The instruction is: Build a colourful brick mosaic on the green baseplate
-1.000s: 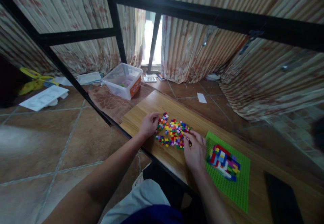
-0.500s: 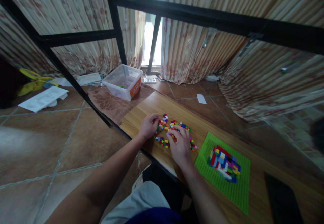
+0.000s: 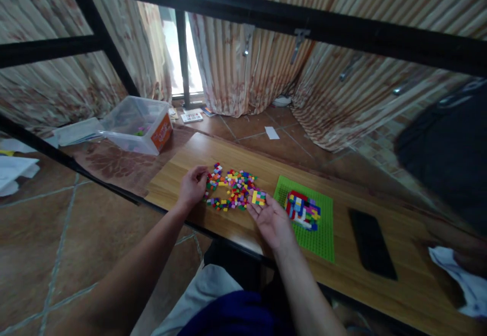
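Note:
A loose pile of small coloured toy bricks [image 3: 240, 186] lies spread on the wooden table. At its left edge is my left hand [image 3: 193, 186], its fingers curled into a pinch; whatever is between the fingertips, if anything, is hidden. My right hand [image 3: 274, 219] is turned palm up at the pile's right side. Its thumb and fingers hold a small flat block of joined toy bricks [image 3: 259, 197], yellow at one end with green and pink parts. Just right of that hand, a multicoloured brick build [image 3: 303, 211] sits on a green studded baseplate [image 3: 322, 242].
A dark flat phone-like slab [image 3: 372, 242] lies on the wooden table [image 3: 182, 166], right of the baseplate. A clear plastic bin [image 3: 133, 123] stands on the floor beyond. Black metal bars [image 3: 243, 1] cross in front. At the far right is a person's dark clothing [image 3: 449, 148].
My right hand has rolled from palm down over the pile to palm up, showing the joined bricks in it. My view has turned right. The left hand stays by the pile's left edge.

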A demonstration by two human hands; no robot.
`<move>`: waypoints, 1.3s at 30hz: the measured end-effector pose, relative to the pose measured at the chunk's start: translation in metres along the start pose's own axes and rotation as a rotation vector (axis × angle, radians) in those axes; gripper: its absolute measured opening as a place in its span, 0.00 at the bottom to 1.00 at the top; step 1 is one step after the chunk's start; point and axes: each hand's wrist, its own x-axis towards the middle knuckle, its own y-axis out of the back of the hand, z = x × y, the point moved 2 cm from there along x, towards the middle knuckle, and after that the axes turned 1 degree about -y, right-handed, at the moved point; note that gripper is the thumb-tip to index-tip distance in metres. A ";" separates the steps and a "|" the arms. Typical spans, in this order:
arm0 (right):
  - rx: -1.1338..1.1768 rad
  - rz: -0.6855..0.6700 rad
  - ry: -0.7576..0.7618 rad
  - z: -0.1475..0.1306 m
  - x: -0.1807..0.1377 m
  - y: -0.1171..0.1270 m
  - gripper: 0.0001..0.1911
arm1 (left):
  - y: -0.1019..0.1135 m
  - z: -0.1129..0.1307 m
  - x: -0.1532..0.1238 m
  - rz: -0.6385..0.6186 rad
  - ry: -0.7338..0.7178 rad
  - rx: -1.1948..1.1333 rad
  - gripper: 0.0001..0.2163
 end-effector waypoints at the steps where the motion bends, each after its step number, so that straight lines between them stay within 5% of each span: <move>1: 0.019 -0.019 -0.030 -0.002 -0.003 0.001 0.07 | 0.001 0.001 0.000 -0.004 0.000 0.005 0.11; 15: -0.135 0.088 0.133 -0.014 -0.052 0.010 0.15 | 0.010 0.006 -0.002 0.076 -0.024 -0.075 0.17; 21: -0.209 0.142 0.280 -0.023 -0.073 0.025 0.14 | 0.024 0.058 -0.014 0.197 -0.266 0.076 0.16; 24: -0.195 0.110 0.291 -0.026 -0.079 0.024 0.15 | 0.016 0.098 -0.035 -0.011 -0.280 -0.049 0.15; 29: -0.097 0.085 0.207 -0.016 -0.082 0.018 0.15 | -0.017 0.133 -0.098 -0.542 0.028 -0.459 0.14; 33: -0.087 0.068 0.119 0.000 -0.084 0.018 0.16 | -0.029 0.129 -0.131 -0.596 0.212 -0.568 0.12; 39: -0.176 0.005 0.014 0.004 -0.079 0.027 0.17 | -0.029 0.122 -0.134 -0.646 0.264 -0.546 0.10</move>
